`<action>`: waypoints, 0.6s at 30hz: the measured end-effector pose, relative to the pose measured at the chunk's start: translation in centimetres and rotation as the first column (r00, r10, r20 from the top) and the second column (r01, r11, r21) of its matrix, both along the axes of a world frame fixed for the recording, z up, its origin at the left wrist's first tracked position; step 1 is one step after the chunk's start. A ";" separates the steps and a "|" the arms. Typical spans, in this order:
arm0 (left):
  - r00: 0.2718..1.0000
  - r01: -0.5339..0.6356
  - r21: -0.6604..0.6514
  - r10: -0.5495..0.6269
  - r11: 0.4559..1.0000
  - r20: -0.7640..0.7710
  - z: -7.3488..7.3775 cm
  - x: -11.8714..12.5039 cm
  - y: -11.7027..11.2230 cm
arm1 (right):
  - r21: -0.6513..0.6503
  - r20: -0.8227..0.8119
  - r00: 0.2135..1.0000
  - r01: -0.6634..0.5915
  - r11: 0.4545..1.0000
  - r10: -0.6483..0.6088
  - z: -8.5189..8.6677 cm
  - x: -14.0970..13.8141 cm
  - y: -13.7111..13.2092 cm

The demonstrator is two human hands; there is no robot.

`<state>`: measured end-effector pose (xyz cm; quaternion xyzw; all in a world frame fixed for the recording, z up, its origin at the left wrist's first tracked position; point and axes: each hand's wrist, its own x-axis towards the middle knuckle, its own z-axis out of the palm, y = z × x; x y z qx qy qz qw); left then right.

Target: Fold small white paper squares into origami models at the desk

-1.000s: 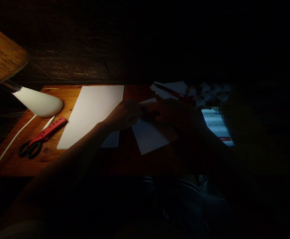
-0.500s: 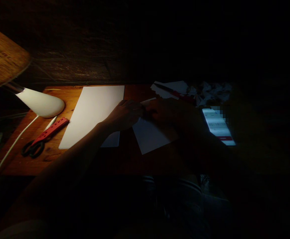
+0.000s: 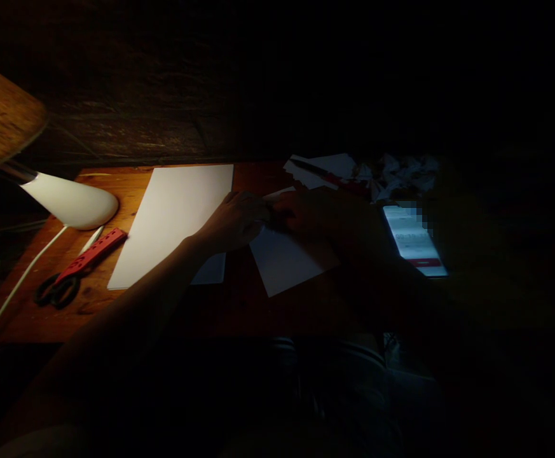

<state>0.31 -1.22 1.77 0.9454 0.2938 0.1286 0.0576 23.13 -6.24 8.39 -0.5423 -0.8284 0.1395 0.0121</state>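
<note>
My left hand point(image 3: 243, 217) rests over the right edge of a stack of white paper point(image 3: 177, 210), its fingers curled in against a smaller white sheet of paper point(image 3: 284, 262). Close beside it, my right hand point(image 3: 299, 211) bends its fingers onto the upper part of that same small sheet. The two hands nearly meet there, closed on the paper. Deep shadow hides most of the right fingertips. The sheet's lower corner points toward me on the wooden table.
A desk lamp point(image 3: 74, 200) and red-sheathed scissors point(image 3: 89, 257) are on the left of the table point(image 3: 34, 318). Behind my right hand lie a dark-bladed knife or cutter point(image 3: 313, 169), white paper pieces point(image 3: 337, 164) and a heap of folded bits point(image 3: 404, 175). A lit phone point(image 3: 413, 242) lies right.
The whole view has shifted slightly, so the table things appear a little further left. Both hands stay at the small sheet with hardly any visible movement.
</note>
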 end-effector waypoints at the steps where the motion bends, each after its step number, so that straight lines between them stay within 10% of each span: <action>1: 1.000 0.001 -0.008 -0.001 1.000 0.008 0.0 0.0 0.0 | -0.005 -0.005 1.000 -0.006 1.000 0.006 0.1 0.0 0.0; 18: 1.000 0.009 -0.034 -0.009 0.999 0.005 0.2 0.0 0.2 | 0.159 -0.219 0.969 -0.077 0.984 0.111 -4.0 1.2 1.2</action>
